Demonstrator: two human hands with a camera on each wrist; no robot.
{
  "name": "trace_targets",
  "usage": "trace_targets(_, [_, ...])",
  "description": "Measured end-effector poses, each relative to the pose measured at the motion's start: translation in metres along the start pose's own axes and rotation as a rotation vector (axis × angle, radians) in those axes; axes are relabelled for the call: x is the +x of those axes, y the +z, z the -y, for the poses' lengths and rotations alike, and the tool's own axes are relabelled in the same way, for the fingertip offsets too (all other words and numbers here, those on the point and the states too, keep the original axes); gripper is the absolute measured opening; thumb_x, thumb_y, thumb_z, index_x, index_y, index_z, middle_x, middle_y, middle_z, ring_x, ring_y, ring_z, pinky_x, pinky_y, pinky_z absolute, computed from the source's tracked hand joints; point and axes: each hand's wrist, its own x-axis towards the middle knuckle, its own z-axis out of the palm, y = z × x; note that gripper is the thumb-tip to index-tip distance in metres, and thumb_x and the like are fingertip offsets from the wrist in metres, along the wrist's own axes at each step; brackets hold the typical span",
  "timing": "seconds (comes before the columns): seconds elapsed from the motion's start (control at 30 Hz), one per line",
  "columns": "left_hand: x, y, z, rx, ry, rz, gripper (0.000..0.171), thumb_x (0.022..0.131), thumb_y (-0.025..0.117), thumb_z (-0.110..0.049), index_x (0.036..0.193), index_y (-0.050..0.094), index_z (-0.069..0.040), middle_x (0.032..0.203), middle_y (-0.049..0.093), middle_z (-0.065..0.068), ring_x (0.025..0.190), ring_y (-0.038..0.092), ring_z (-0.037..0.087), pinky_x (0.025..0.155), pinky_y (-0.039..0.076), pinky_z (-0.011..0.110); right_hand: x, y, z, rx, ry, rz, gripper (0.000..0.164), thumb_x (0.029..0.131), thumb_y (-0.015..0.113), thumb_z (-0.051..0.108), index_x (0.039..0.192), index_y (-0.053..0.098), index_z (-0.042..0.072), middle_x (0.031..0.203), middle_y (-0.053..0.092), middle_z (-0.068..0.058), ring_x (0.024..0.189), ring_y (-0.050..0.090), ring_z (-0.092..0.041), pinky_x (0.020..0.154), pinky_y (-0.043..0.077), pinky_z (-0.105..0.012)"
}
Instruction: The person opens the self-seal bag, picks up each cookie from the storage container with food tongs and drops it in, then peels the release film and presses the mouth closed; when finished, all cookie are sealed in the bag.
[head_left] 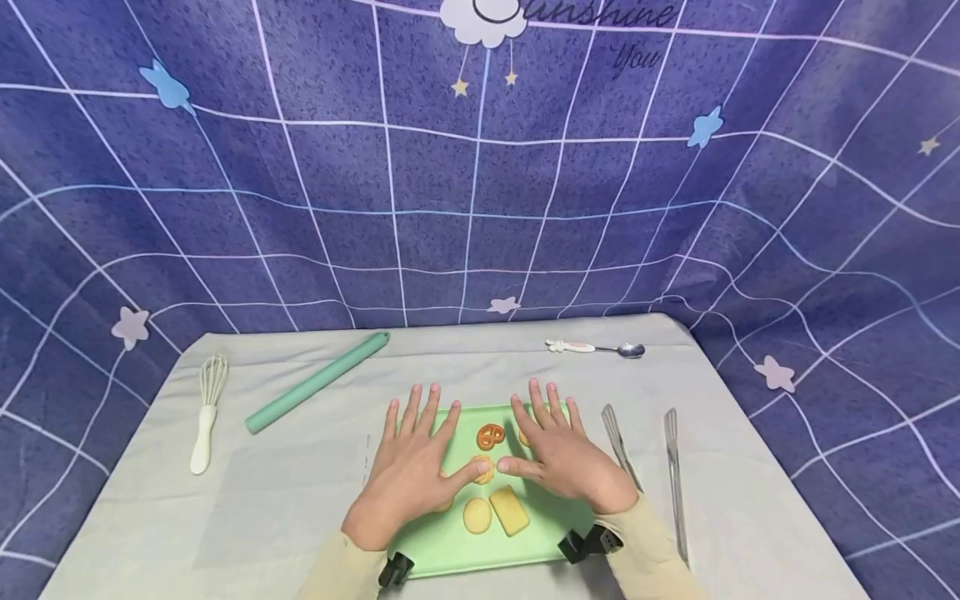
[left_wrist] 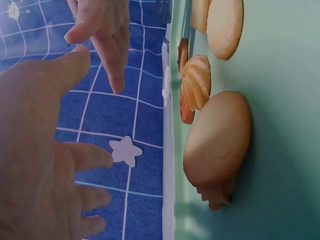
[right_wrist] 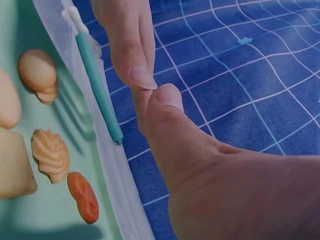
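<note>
Both hands are held palm down with fingers spread above a pale green tray [head_left: 540, 542]. My left hand [head_left: 408, 471] hovers over the tray's left side, and my right hand [head_left: 573, 458] over its right side; neither holds anything. The thumbs point toward each other above a swirled cookie [right_wrist: 51, 156]. A brown pretzel [head_left: 491, 437] lies behind it. Nearer the front are a round cookie [head_left: 477, 516] and a rectangular biscuit [head_left: 510, 511]. Another oval cookie [left_wrist: 218, 140] lies by the left hand, partly covered in the head view. The right hand hides most of one more cookie.
A cream-handled whisk [head_left: 204, 417] and a green rolling pin [head_left: 318, 383] lie at left, near a translucent sheet [head_left: 277, 500]. A spoon [head_left: 596, 347] lies at the back right. Two long metal utensils, one of them here [head_left: 675, 475], lie right of the tray. A patterned blue curtain [head_left: 435, 167] hangs behind.
</note>
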Motion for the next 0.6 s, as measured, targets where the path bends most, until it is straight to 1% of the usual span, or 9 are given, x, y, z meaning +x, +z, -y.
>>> trace_targets(0.07, [0.0,-0.001,0.001,0.0,0.001,0.007,0.089,0.081,0.031,-0.08,0.143,0.04,-0.017,0.151,0.019,0.016,0.139,0.0,0.033,0.107,0.003,0.056,0.001,0.0,0.0,0.031,-0.033,-0.018,0.091,0.084,0.035,0.073,0.15,0.019,0.012,0.152,0.004,-0.019,0.136,-0.001,-0.038,0.107,0.009,-0.055])
trace_targets(0.13, [0.0,-0.003,0.004,-0.013,0.003,0.008,0.088,0.081,0.031,-0.079,0.143,0.04,-0.017,0.151,0.021,0.015,0.139,0.002,0.033,0.107,0.007,0.055,0.003,0.0,0.002,0.076,-0.07,-0.051,0.088,0.085,0.04,0.07,0.149,0.023,0.012,0.152,0.01,-0.016,0.137,0.007,-0.038,0.107,0.015,-0.053])
trace_targets(0.2, [0.0,-0.007,0.008,-0.038,0.007,0.006,0.085,0.083,0.032,-0.077,0.143,0.041,-0.017,0.15,0.023,0.013,0.139,0.007,0.032,0.107,0.011,0.054,0.006,0.0,0.005,0.124,-0.111,-0.092,0.085,0.085,0.045,0.067,0.148,0.028,0.012,0.15,0.019,-0.013,0.136,0.016,-0.034,0.106,0.021,-0.05])
trace_targets(0.27, [0.0,-0.012,0.011,-0.079,0.012,-0.006,0.081,0.085,0.034,-0.074,0.141,0.044,-0.017,0.149,0.028,0.011,0.137,0.016,0.032,0.107,0.016,0.053,0.01,0.002,0.008,0.157,-0.159,-0.149,0.08,0.086,0.049,0.063,0.145,0.035,0.011,0.147,0.029,-0.008,0.133,0.027,-0.028,0.104,0.027,-0.045])
trace_targets(0.33, [-0.002,-0.018,0.014,-0.135,0.009,-0.014,0.075,0.087,0.038,-0.07,0.14,0.046,-0.017,0.146,0.034,0.008,0.134,0.028,0.031,0.105,0.023,0.052,0.014,0.005,0.013,0.173,-0.209,-0.213,0.072,0.087,0.055,0.057,0.14,0.043,0.011,0.141,0.042,-0.005,0.127,0.039,-0.021,0.101,0.034,-0.04])
trace_targets(0.4, [-0.006,-0.024,0.018,-0.185,0.002,-0.033,0.069,0.088,0.042,-0.067,0.137,0.05,-0.018,0.142,0.041,0.005,0.127,0.039,0.029,0.1,0.032,0.05,0.017,0.01,0.02,0.198,-0.258,-0.26,0.064,0.087,0.059,0.052,0.136,0.05,0.011,0.128,0.056,0.0,0.114,0.052,-0.013,0.095,0.041,-0.034])
trace_targets(0.43, [-0.009,-0.026,0.021,-0.207,-0.001,-0.044,0.067,0.088,0.044,-0.065,0.135,0.052,-0.019,0.139,0.045,0.003,0.123,0.044,0.027,0.097,0.036,0.049,0.019,0.013,0.024,0.208,-0.284,-0.278,0.061,0.087,0.061,0.049,0.133,0.053,0.011,0.121,0.06,0.002,0.107,0.056,-0.01,0.091,0.045,-0.033])
trace_targets(0.57, [-0.024,-0.033,0.038,-0.277,-0.009,-0.082,0.057,0.087,0.049,-0.062,0.127,0.06,-0.021,0.126,0.057,-0.004,0.11,0.055,0.02,0.084,0.046,0.044,0.022,0.023,0.043,0.261,-0.348,-0.286,0.05,0.086,0.066,0.043,0.126,0.06,0.014,0.105,0.065,0.009,0.087,0.06,-0.003,0.076,0.048,-0.024])
trace_targets(0.6, [-0.029,-0.033,0.045,-0.281,-0.012,-0.091,0.055,0.087,0.051,-0.061,0.125,0.061,-0.023,0.123,0.058,-0.005,0.107,0.057,0.019,0.081,0.047,0.043,0.023,0.025,0.048,0.263,-0.363,-0.285,0.048,0.086,0.066,0.043,0.125,0.061,0.016,0.106,0.065,0.009,0.088,0.06,-0.003,0.076,0.048,-0.023])
